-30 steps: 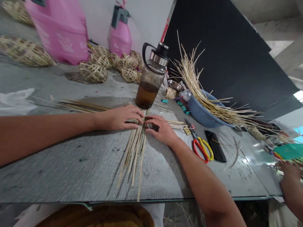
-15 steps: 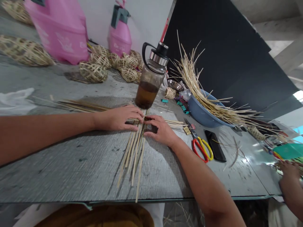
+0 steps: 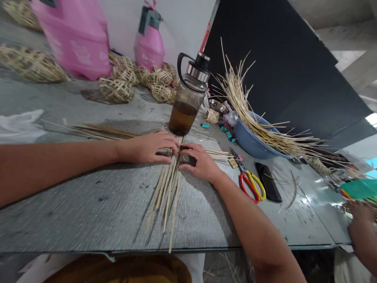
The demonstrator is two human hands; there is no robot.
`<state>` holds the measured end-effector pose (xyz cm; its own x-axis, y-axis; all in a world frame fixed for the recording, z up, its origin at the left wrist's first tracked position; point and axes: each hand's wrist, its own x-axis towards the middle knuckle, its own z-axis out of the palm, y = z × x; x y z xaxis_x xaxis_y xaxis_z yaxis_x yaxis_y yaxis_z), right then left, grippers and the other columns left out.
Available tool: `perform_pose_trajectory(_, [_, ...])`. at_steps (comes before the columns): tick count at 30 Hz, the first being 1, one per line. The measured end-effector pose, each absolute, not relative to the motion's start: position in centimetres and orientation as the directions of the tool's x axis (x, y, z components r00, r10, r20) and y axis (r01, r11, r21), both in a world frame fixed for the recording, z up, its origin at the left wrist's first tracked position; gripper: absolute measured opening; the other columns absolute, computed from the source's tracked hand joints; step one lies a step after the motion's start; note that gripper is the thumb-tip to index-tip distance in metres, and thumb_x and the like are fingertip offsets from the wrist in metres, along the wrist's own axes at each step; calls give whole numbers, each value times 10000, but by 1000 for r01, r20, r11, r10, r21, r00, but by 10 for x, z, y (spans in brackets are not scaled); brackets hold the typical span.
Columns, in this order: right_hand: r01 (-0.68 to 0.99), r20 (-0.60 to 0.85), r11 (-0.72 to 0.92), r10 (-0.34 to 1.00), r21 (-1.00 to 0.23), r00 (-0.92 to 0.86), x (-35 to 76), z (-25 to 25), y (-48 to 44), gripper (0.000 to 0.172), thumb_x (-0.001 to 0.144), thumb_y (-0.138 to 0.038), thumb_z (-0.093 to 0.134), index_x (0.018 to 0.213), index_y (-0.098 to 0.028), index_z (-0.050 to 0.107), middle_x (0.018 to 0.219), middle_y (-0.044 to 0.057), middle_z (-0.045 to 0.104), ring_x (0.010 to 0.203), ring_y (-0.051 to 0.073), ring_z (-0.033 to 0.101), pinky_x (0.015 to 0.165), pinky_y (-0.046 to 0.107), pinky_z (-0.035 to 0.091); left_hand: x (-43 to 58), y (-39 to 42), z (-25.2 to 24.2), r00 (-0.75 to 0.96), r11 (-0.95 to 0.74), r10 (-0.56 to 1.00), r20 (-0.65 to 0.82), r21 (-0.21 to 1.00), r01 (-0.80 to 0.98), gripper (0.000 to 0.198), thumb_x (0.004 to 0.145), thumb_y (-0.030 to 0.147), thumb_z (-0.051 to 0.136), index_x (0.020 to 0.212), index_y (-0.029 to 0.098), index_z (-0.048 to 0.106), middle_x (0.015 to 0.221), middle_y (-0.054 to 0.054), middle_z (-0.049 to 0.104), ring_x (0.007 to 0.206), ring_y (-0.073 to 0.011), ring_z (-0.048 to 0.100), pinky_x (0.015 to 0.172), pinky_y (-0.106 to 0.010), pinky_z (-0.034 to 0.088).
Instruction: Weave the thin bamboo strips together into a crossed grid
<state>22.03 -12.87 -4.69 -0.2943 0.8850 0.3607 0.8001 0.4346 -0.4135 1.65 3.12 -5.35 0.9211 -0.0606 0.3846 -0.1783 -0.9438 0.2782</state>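
Little has moved over the past second: on my feed the near end of the outermost right strip has slid slightly left, and the right thumb sits a touch closer to the table's front edge. Both hands work at the centre of a grey table (image 3: 88,208), where thin pale strips (image 3: 167,192) cross. One set fans out toward the front edge; another runs right, ending beside the scissors (image 3: 250,182).

I see the left hand (image 3: 153,147) palm down, fingers bent, thumb held apart from them. Facing it, the right hand (image 3: 198,161) curls its fingers to the crossing, with a gap above its thumb. The hands themselves cover the crossing, so I cannot tell whether either one pinches a strip or merely presses. More strips (image 3: 103,131) lie beyond the left forearm, which hides whether they join the crossing.

Just behind the hands, a bottle (image 3: 188,98) of brown liquid blocks part of the far side. To the right are a phone (image 3: 268,182) and a blue basin (image 3: 253,141), its near wall partly veiled by a sheaf (image 3: 265,135). A pink jug (image 3: 76,43) is cut off at the top. At the right edge, a co-worker's hand (image 3: 361,214) is cropped and blurred; I cannot make out what it touches.
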Motion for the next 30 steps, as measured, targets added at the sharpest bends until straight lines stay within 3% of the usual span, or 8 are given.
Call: perform_pose_trajectory(30, [804,371,458,871,-379,-321,221,-47,-128,384,860,-438,739,1162,-210,673,1305,123,597,1264,247,528,1113,438,412,16,31,-53,933,-934,-28,358,323,-152,260,938,446,621,1017,205,681,1246,-56,631,1185,-240,489,1062,-370,284])
